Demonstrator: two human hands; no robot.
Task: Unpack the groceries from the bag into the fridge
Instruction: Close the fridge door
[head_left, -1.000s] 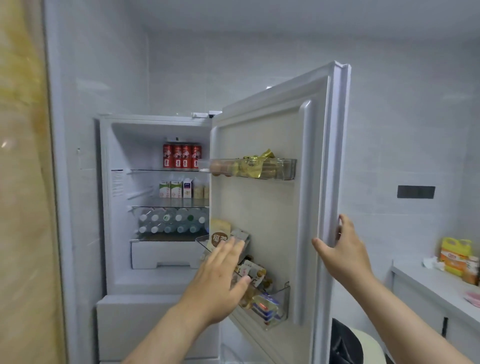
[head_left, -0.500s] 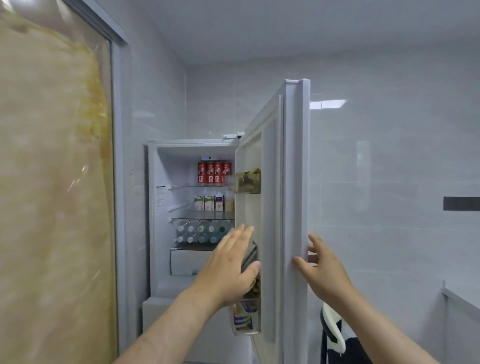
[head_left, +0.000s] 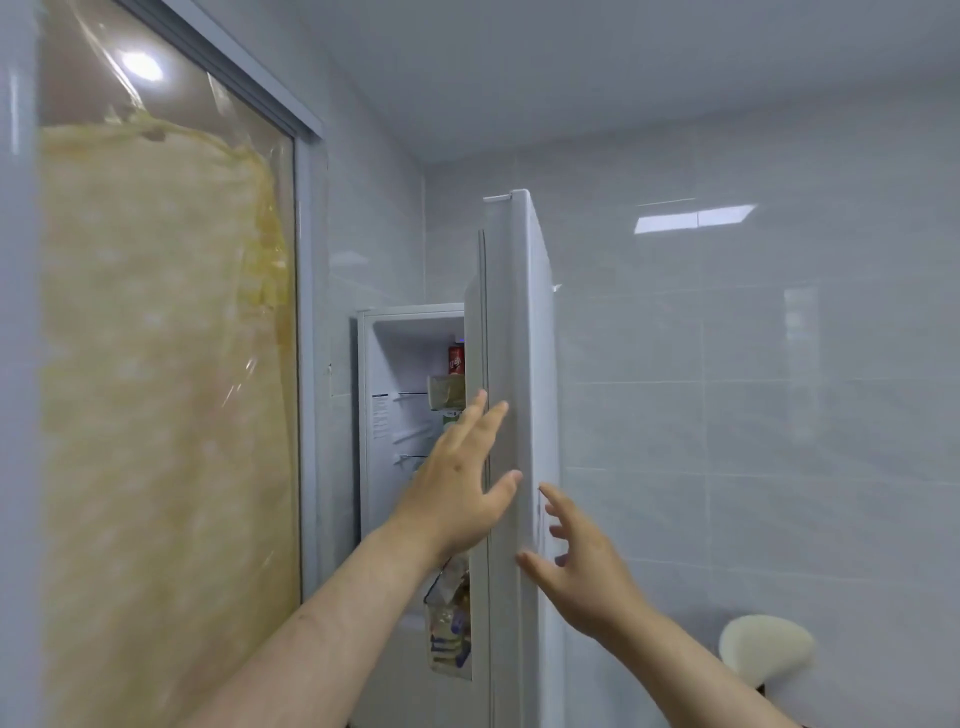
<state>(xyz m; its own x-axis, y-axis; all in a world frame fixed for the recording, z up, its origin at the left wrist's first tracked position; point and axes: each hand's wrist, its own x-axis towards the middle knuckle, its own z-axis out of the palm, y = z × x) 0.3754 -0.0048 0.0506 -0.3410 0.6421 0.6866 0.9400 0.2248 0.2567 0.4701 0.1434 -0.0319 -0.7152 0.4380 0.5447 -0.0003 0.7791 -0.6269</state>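
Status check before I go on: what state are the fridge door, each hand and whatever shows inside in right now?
Fridge door: partly open, seen edge-on.
Left hand: open, fingers straight, at the door's inner edge.
Right hand: open, fingers spread, by the door's outer face; contact unclear.
Red can: upright, inside.
Lower door bin: stocked with packets.

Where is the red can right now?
In the head view, the red can stands high inside the fridge, just left of the open door and above the left hand.
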